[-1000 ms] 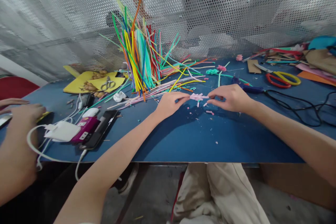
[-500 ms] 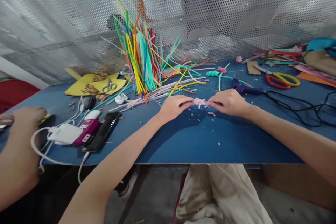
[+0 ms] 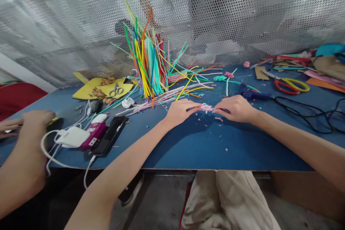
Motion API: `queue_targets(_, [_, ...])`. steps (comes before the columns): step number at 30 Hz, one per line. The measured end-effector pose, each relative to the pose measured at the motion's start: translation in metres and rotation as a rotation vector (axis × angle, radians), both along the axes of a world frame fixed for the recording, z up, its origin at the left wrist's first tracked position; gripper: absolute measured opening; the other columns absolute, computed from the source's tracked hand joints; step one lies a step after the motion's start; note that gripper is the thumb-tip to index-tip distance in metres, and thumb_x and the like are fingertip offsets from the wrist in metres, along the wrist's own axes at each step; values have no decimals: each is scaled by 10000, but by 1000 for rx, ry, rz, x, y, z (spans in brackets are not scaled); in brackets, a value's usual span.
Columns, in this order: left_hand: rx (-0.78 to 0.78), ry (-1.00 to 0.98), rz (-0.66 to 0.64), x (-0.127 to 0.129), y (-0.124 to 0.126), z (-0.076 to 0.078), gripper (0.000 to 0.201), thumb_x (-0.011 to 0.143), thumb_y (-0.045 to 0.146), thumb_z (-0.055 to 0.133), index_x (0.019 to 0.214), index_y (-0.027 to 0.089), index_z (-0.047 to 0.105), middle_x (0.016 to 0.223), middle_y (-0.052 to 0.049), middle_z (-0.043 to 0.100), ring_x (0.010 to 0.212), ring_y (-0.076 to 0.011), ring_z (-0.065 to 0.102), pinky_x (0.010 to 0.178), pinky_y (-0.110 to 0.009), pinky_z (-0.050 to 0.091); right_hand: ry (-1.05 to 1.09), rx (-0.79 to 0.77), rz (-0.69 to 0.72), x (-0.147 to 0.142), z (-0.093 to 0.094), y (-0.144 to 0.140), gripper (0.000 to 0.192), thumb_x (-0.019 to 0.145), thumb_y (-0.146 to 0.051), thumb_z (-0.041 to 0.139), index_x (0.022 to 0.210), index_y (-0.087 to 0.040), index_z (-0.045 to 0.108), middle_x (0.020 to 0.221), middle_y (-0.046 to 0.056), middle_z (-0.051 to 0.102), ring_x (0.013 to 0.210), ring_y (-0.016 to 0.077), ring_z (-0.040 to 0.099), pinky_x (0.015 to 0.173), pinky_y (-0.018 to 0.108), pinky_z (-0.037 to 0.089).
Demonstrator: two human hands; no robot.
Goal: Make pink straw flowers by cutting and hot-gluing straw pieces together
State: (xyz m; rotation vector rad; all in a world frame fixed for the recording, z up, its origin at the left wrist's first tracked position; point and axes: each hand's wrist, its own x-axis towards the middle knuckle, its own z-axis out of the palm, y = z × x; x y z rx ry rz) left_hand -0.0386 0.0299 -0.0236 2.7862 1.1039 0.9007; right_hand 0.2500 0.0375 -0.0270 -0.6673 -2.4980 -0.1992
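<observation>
Between my two hands is a small pale pink cluster of fuzzy pipe cleaner point(image 3: 207, 107), just above the blue table. My left hand point(image 3: 178, 113) pinches its left end between thumb and fingers. At its right end, my right hand point(image 3: 234, 109) is closed in a similar pinch. Small pink scraps point(image 3: 218, 119) are scattered beneath and in front of the cluster. Beyond my right hand lie a teal fuzzy cluster point(image 3: 219, 78) and a darker pink one point(image 3: 229, 74). A blue glue gun point(image 3: 256, 95) rests close behind the right hand.
Coloured pipe cleaners point(image 3: 151, 66) stand in a bundle against the perforated metal screen point(image 3: 221, 10). Red-and-yellow scissors point(image 3: 292, 85) and a black cord point(image 3: 304, 115) lie right. Left are a phone point(image 3: 109, 136), a purple power strip point(image 3: 94, 136) and another person's arm point(image 3: 28, 151).
The view has shifted slightly, so everything sits a little lower and further right. Both hands keep their pinch on the pink cluster. The other person's hand at the left has moved little.
</observation>
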Motion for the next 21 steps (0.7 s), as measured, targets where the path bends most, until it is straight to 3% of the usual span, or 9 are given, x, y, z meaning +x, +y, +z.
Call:
queue_targets(4, [12, -13, -11, -1, 1, -1, 332, 1012, 481, 543, 1134, 284, 782, 979, 13, 791, 897, -142, 713, 790, -254, 491, 35, -22, 1, 2, 4, -1, 286, 1012, -392, 553, 914, -213, 754, 851, 12, 779, 774, 154, 723, 713, 267, 478])
queue_targets(10, [38, -19, 12, -5, 4, -3, 307, 1007, 473, 560, 1111, 295, 788, 972, 14, 797, 873, -142, 727, 759, -255, 494, 116, -39, 20, 6, 5, 0, 208, 1004, -363, 584, 1050, -219, 727, 870, -2, 771, 750, 130, 710, 685, 255, 492])
queue_targets(21, [90, -49, -18, -1, -1, 0, 288, 1004, 440, 581, 1086, 267, 796, 932, -3, 803, 848, -152, 744, 751, -258, 529, 190, 94, 79, 3, 3, 3, 157, 1012, -240, 563, 1037, -188, 708, 935, 41, 767, 828, 167, 694, 752, 298, 536])
